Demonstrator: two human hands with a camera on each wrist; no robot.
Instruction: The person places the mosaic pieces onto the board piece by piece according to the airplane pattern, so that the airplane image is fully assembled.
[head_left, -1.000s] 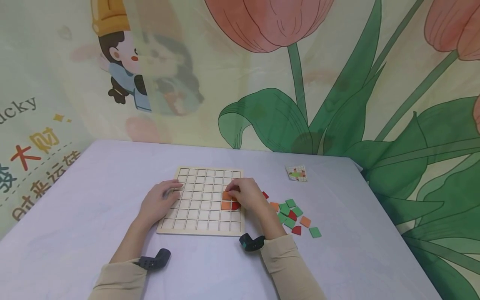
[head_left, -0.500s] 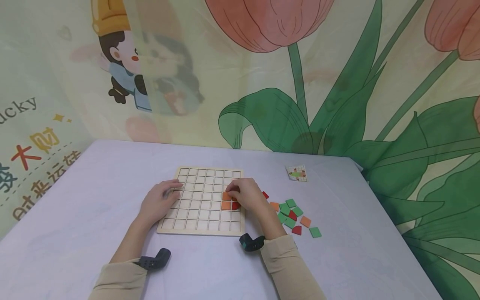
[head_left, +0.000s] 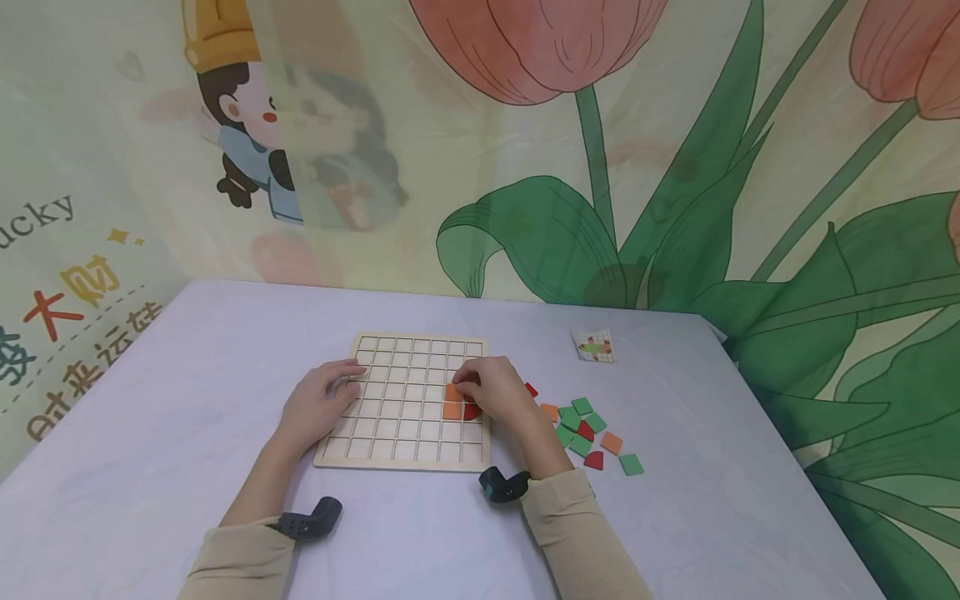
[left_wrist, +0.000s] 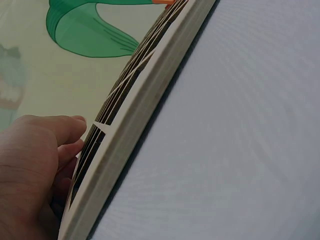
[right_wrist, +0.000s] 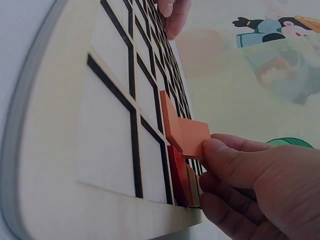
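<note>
A light wooden grid board [head_left: 405, 465] lies on the table. My left hand [head_left: 318, 404] rests on its left edge, thumb and fingertips touching the rim; in the left wrist view some fingers of this left hand [left_wrist: 37, 165] are partly hidden. Over the board's right side, my right hand [head_left: 498, 392] pinches an orange square tile [right_wrist: 197, 137] between thumb and forefinger, held tilted. Beside it another orange tile [head_left: 452, 410] sits in the grid, with a red rounded tile [head_left: 471, 412] to its right. The right fingers partly cover the cells around them.
Right of the board, several loose green tiles [head_left: 631, 464], orange tiles [head_left: 611, 442] and red tiles [head_left: 593, 460] lie scattered, partly behind the right wrist. A small printed pattern card [head_left: 594, 347] lies farther back. A printed backdrop [head_left: 420, 233] stands behind the table.
Both hands stay almost still. The pinched orange tile appears to have shifted slightly toward the orange tile on its near side.
</note>
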